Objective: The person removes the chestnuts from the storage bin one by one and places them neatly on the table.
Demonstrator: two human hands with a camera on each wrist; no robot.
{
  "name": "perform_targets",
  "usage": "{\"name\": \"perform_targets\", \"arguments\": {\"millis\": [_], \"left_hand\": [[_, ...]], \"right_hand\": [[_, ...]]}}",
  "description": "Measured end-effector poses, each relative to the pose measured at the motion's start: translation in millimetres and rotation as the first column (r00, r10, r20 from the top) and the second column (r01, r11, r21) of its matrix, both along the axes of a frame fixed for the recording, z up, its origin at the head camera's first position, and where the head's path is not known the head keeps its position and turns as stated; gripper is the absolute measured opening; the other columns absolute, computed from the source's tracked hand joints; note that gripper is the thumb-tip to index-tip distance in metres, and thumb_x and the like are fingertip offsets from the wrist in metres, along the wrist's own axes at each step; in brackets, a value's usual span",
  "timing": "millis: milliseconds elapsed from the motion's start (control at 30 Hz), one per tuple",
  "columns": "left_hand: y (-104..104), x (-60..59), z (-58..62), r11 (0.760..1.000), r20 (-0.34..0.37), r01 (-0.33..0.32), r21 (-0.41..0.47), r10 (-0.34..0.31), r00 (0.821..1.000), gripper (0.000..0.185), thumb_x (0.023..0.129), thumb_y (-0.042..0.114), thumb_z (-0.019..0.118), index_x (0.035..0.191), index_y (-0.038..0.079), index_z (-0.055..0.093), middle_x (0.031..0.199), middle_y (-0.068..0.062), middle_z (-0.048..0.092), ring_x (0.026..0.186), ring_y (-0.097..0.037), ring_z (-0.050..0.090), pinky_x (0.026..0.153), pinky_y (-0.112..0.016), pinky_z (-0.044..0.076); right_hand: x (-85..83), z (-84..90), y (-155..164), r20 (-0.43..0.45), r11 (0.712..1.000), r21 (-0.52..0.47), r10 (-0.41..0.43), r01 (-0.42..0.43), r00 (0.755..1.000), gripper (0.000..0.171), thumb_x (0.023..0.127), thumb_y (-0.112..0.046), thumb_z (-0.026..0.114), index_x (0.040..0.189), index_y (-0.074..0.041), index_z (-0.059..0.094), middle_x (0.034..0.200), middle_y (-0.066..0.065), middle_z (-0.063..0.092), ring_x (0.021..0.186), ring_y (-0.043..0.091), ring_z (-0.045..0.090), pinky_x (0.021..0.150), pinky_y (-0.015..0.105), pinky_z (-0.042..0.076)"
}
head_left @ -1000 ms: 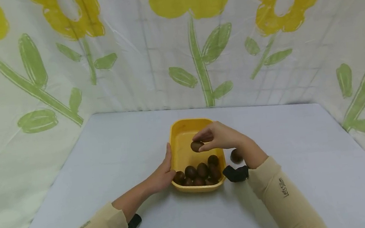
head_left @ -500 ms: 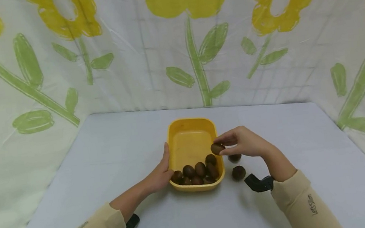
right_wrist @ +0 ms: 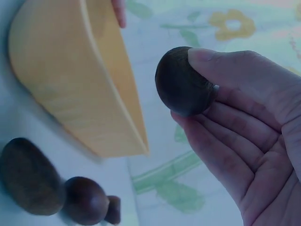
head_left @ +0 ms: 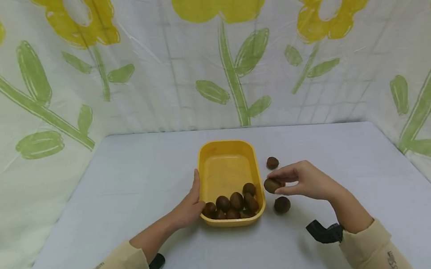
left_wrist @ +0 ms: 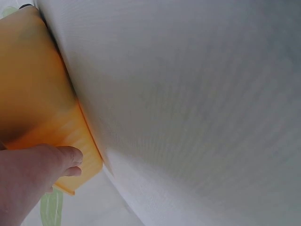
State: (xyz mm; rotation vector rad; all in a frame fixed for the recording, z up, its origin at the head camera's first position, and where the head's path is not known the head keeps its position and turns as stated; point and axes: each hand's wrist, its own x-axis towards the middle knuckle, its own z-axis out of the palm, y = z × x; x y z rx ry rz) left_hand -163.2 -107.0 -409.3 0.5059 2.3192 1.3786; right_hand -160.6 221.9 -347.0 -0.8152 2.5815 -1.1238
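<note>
Right hand [head_left: 306,181] pinches a brown chestnut [head_left: 272,185] between thumb and fingertips, grip narrow and closed on it, just outside the right wall of the yellow tub [head_left: 258,178] and above the surface [head_left: 134,194]. Right wrist view shows the same chestnut [right_wrist: 185,81] sitting on the fingertips [right_wrist: 221,101], thumb over the top; it looks near-round there, so I can't call a long axis or which way its tip points. Tub's long axis runs away from the person, short ends near and far; it sits flat on the surface. Left hand [head_left: 189,207] rests against the tub's left wall near the front corner, fingers straight along the side, thumb at the rim; left wrist view confirms the fingertips on the tub corner [left_wrist: 77,155]. A cluster of chestnuts [head_left: 232,205] lies bunched at the tub's near end. Two loose ones on the surface right of the tub: one [head_left: 282,205] just below the held chestnut, another [head_left: 272,162] farther back, near the tub's right wall. Flower-print sheet [head_left: 229,52] hangs behind.
</note>
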Motion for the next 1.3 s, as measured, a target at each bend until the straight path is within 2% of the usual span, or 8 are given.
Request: {"name": "perform_targets", "arguments": {"millis": [133, 367, 467, 600, 767, 1000, 1200, 1300], "left_hand": [[0.1, 0.4, -0.1, 1.000, 0.003, 0.005, 0.001, -0.005, 1.000, 0.086, 0.084, -0.002, 0.035, 0.144, 0.009, -0.026, 0.155, -0.010, -0.020, 0.144, -0.026, -0.012, 0.115, -0.048, 0.000], [-0.5, 0.9, -0.9, 1.000, 0.001, -0.003, -0.013, 0.004, 1.000, 0.086, 0.084, -0.002, 0.035, 0.144, 0.009, -0.025, 0.155, -0.011, -0.019, 0.144, -0.027, -0.011, 0.115, -0.049, 0.000], [-0.6, 1.2, -0.8, 1.000, 0.005, -0.005, -0.008, 0.005, 1.000, 0.086, 0.083, -0.002, 0.035, 0.144, 0.009, -0.025, 0.155, -0.010, -0.020, 0.144, -0.027, -0.012, 0.115, -0.048, 0.000], [-0.7, 1.3, -1.2, 1.000, 0.008, -0.004, 0.008, 0.004, 1.000, 0.087, 0.083, -0.002, 0.035, 0.144, 0.010, -0.025, 0.155, -0.010, -0.020, 0.144, -0.026, -0.012, 0.115, -0.047, 0.000], [-0.1, 1.1, -2.6, 1.000, 0.008, -0.015, 0.022, 0.015, 1.000, 0.087, 0.084, -0.003, 0.036, 0.145, 0.010, -0.025, 0.156, -0.010, -0.018, 0.144, -0.026, -0.009, 0.115, -0.047, 0.001], [0.9, 1.1, -2.9, 1.000, 0.003, -0.022, 0.013, 0.022, 1.000, 0.086, 0.084, -0.004, 0.035, 0.145, 0.009, -0.024, 0.156, -0.010, -0.017, 0.144, -0.026, -0.008, 0.115, -0.048, 0.001], [1.2, 0.7, -2.9, 1.000, 0.005, -0.019, 0.010, 0.019, 1.000, 0.085, 0.084, -0.003, 0.034, 0.145, 0.010, -0.024, 0.156, -0.010, -0.018, 0.144, -0.025, -0.009, 0.115, -0.048, 0.001], [1.6, 0.5, -2.8, 1.000, 0.017, -0.028, -0.001, 0.028, 0.999, 0.085, 0.085, -0.003, 0.034, 0.145, 0.012, -0.024, 0.156, -0.007, -0.018, 0.144, -0.023, -0.009, 0.115, -0.046, 0.001]], "right_hand": [[10.0, -4.7, 4.0, -0.016, 1.000, 0.001, -0.011, 0.011, 1.000, 0.042, 0.080, -0.029, 0.071, 0.115, -0.007, 0.066, 0.115, 0.011, 0.067, 0.103, 0.015, 0.065, 0.082, 0.022, 0.051], [24.1, -15.8, 10.4, 0.002, 1.000, -0.015, 0.015, -0.015, 1.000, 0.041, 0.080, -0.031, 0.070, 0.114, -0.008, 0.066, 0.111, 0.008, 0.069, 0.102, 0.007, 0.064, 0.084, 0.031, 0.053], [28.0, -20.7, 13.1, 0.010, 0.999, -0.032, 0.032, -0.032, 0.999, 0.039, 0.080, -0.028, 0.070, 0.113, -0.007, 0.067, 0.109, 0.008, 0.070, 0.100, 0.002, 0.063, 0.082, 0.026, 0.053], [31.6, -27.3, 15.6, 0.040, 0.996, -0.067, 0.067, -0.064, 0.997, 0.039, 0.081, -0.025, 0.070, 0.113, -0.004, 0.066, 0.109, 0.010, 0.069, 0.100, -0.001, 0.062, 0.082, 0.027, 0.053], [37.6, -34.0, 18.2, 0.102, 0.993, -0.079, 0.094, -0.086, 0.990, 0.040, 0.081, -0.026, 0.070, 0.113, -0.002, 0.066, 0.113, 0.015, 0.067, 0.103, -0.003, 0.060, 0.083, 0.037, 0.053], [43.8, -43.5, 20.5, 0.160, 0.987, -0.083, 0.146, -0.135, 0.976, 0.040, 0.081, -0.025, 0.069, 0.113, -0.001, 0.066, 0.112, 0.013, 0.068, 0.104, 0.000, 0.061, 0.084, 0.034, 0.053], [45.7, -48.1, 21.8, 0.196, 0.983, -0.088, 0.174, -0.160, 0.965, 0.040, 0.080, -0.024, 0.071, 0.112, 0.000, 0.066, 0.110, 0.012, 0.069, 0.103, 0.001, 0.062, 0.085, 0.037, 0.052], [46.4, -51.3, 22.7, 0.203, 0.977, -0.103, 0.203, -0.185, 0.958, 0.040, 0.080, -0.024, 0.071, 0.111, 0.000, 0.066, 0.109, 0.012, 0.069, 0.102, 0.001, 0.062, 0.085, 0.029, 0.052]]}}
